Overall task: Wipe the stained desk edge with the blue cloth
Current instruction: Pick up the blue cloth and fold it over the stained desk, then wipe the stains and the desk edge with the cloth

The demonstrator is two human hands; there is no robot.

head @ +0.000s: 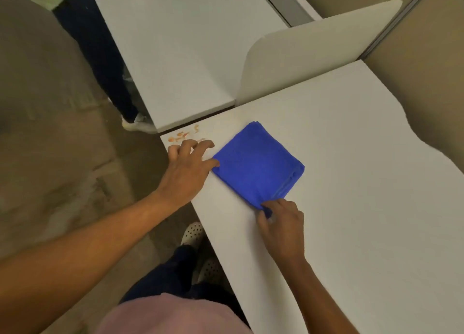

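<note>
Blue cloth on desk, right hand pinching corner

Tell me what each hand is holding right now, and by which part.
The right hand pinches the cloth by its near corner. The left hand holds nothing; it rests spread on the desk edge beside the cloth.

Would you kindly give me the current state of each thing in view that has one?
blue cloth: folded, flat on the desk, beside the stains
orange stains: unwiped, at the desk corner
desk: stained at its far left corner
left hand: open, resting at the desk edge
right hand: pinching the cloth's near corner
</note>
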